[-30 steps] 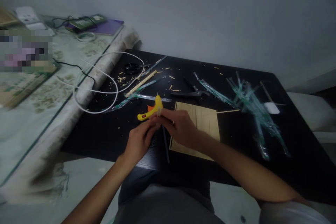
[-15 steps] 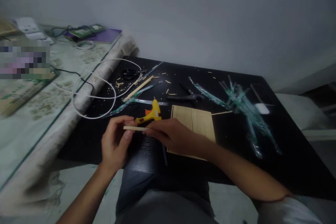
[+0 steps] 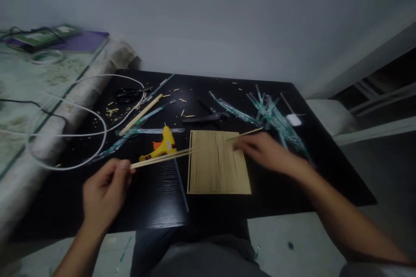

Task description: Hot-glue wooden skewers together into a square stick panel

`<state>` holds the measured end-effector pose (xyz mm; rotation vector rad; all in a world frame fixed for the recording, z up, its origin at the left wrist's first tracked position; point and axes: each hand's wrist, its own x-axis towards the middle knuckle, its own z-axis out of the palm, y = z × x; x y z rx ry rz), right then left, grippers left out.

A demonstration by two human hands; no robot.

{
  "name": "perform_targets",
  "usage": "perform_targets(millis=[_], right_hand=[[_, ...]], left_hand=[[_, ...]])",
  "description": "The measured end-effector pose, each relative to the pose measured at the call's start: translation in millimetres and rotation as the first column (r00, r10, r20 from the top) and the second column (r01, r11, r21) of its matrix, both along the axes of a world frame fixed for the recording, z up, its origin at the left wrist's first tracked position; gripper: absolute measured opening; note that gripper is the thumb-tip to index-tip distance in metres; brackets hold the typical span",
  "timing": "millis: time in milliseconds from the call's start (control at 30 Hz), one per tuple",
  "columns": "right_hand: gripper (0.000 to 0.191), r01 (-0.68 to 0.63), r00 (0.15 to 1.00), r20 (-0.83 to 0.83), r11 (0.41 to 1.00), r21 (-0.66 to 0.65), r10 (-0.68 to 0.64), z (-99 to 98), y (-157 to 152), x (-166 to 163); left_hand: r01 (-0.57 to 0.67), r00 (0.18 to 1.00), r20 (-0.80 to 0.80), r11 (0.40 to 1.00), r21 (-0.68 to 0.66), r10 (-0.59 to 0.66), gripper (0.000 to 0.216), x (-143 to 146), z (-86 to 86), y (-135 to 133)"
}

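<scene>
My left hand pinches the near end of a pair of long thin bamboo sticks that reach rightward over the black table. A flat mat of glued bamboo sticks lies in the middle. My right hand rests at the mat's right edge, blurred, close to a single thin stick lying slantwise above the mat; whether its fingers hold the stick is unclear. A yellow glue gun lies just behind the sticks I hold.
Black pliers, scissors, loose sticks and several clear green wrappers litter the table's back. A white cable loops at the left, over a rolled mat. A thin dark rod lies beside the bamboo mat.
My hands have parted: the left keeps the sticks, the right has gone right to the mat's edge. The view has swung right.
</scene>
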<state>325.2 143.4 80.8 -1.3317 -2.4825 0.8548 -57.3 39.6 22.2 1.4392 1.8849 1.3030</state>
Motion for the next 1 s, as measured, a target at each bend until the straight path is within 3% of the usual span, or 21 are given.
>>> perform_targets(millis=[67,133,200,233,267,300,367,400,433,500,633,800,900,1000], right_hand=[[0.045,0.272,0.953,0.073,0.934,0.231,-0.295,-1.3,20,36],[0.050,0.434,0.869,0.015,0.775,0.460,-0.495,-6.4,36,58],[0.067,0.477,0.835,-0.075,0.648,0.594,-0.545,-11.8,43,61],[0.071,0.482,0.838,-0.110,0.630,0.610,-0.534,-13.5,43,54],[0.070,0.473,0.857,-0.134,0.655,0.589,-0.498,-14.1,39,42],[0.063,0.447,0.887,-0.160,0.717,0.535,-0.433,-13.8,33,28],[0.043,0.265,0.958,-0.185,0.917,0.297,-0.217,-11.9,16,-7],[0.035,0.128,0.971,-0.218,0.981,0.147,-0.094,-11.2,7,-25],[0.031,-0.016,0.970,-0.245,1.000,-0.001,0.016,-11.2,-2,-42],[0.027,-0.184,0.942,-0.315,0.961,-0.205,0.113,-13.9,-14,-69],[0.013,-0.239,0.917,-0.392,0.891,-0.385,0.076,-25.3,-18,-92],[0.014,-0.107,0.932,-0.346,0.837,-0.537,-0.103,-33.3,-6,-90],[0.015,0.029,0.911,-0.310,0.793,-0.609,-0.271,-37.3,3,-95],[0.015,0.109,0.854,-0.298,0.707,-0.699,-0.426,-42.7,12,-111]], left_hand=[[-0.140,0.985,0.090,0.987,-0.080,0.147,0.039,-4,-1.4,-1],[-0.160,0.979,0.112,0.981,-0.114,0.173,0.040,-2,-3.4,-1],[-0.097,0.990,0.096,0.989,-0.109,0.107,0.041,4,-5.8,-1],[-0.051,0.995,0.082,0.993,-0.104,0.060,0.041,8,-6.8,0],[-0.004,0.998,0.066,0.995,-0.101,0.011,0.040,12,-7.4,1],[0.056,0.998,0.042,0.994,-0.097,-0.053,0.038,16,-7.5,3],[0.195,0.980,-0.011,0.976,-0.098,-0.197,0.035,23,-5.2,8],[0.262,0.963,-0.031,0.960,-0.100,-0.266,0.034,27,-2.8,12],[0.317,0.945,-0.043,0.942,-0.107,-0.323,0.034,30,0.4,16],[0.392,0.916,-0.039,0.913,-0.116,-0.398,0.032,36,8.3,25],[0.436,0.899,-0.017,0.896,-0.084,-0.438,0.036,43,19.9,40],[0.340,0.936,-0.049,0.931,-0.131,-0.349,0.032,36,12.1,49],[0.301,0.911,-0.255,0.945,-0.125,-0.324,0.028,31,-0.3,48],[0.299,0.816,-0.474,0.943,-0.146,-0.332,0.026,27,-12.1,46]])
